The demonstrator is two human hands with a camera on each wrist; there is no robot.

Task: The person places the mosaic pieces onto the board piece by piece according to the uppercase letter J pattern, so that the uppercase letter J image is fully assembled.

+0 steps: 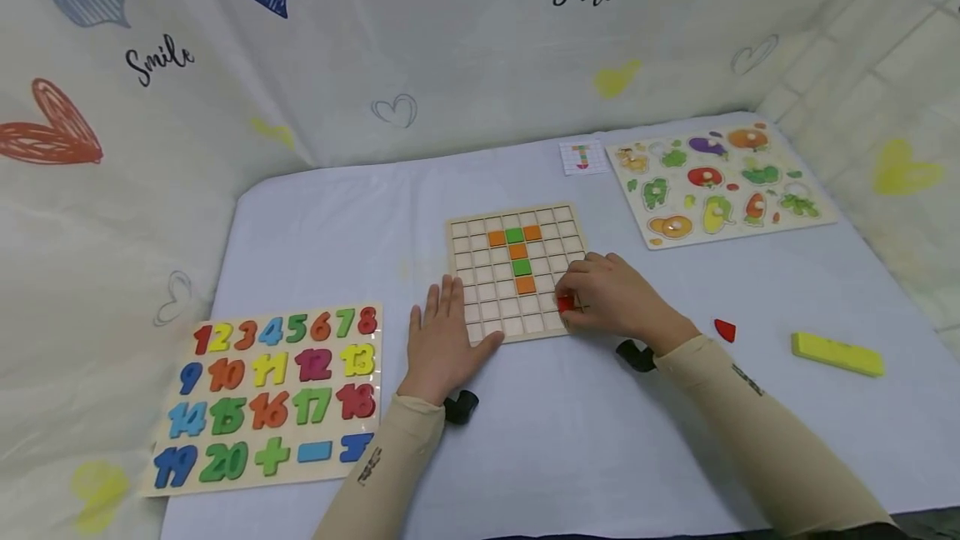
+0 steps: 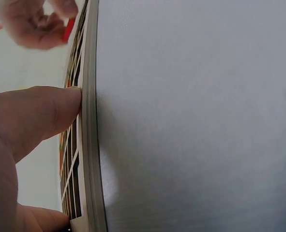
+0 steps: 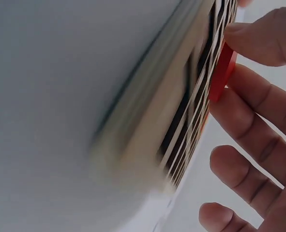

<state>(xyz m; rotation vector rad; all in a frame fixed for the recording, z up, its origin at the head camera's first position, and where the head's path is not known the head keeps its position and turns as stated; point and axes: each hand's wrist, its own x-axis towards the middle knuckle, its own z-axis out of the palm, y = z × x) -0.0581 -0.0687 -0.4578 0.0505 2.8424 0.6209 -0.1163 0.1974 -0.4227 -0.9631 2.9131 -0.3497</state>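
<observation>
A wooden grid board point(image 1: 480, 311) lies mid-table, with orange and green square tiles point(image 1: 522, 267) set in a T shape. My left hand point(image 1: 444, 340) rests flat at its lower left corner, fingers straight, thumb on the near edge. In the left wrist view the thumb point(image 2: 41, 108) presses the frame. My right hand point(image 1: 615, 298) pinches a red piece point(image 3: 223, 70) between thumb and fingertips, over the board's lower right part. Another red piece point(image 1: 725, 330), with one curved side, lies on the cloth to the right.
A number puzzle board point(image 1: 285, 390) lies at the left and a vegetable puzzle board point(image 1: 720, 190) at the back right. Beside the latter is a small pattern card point(image 1: 583, 158) with a T figure. A yellow block point(image 1: 837, 354) sits at the right.
</observation>
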